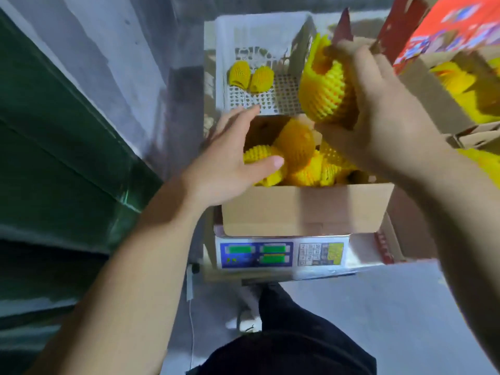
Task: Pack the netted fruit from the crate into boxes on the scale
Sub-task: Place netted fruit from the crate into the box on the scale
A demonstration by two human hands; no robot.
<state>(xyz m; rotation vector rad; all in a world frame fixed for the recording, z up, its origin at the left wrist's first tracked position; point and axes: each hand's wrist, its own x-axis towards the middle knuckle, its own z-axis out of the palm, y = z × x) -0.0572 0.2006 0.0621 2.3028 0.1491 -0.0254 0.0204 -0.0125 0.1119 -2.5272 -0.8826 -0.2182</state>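
A brown cardboard box (305, 209) stands on a white electronic scale (281, 255) and holds several fruits in yellow foam netting (295, 147). My right hand (378, 115) grips one netted fruit (324, 87) above the box's far right side. My left hand (230, 163) reaches into the box's left side, fingers extended, thumb lying on a netted fruit (259, 155) there. Behind the box sits a white perforated crate (281, 98) with two netted fruits (250, 75) left on its floor.
A second cardboard box (438, 104) with a red printed flap (449, 25) stands at the right, filled with netted fruit. A dark green wall runs along the left. My dark trouser leg (292, 334) and grey floor lie below the scale.
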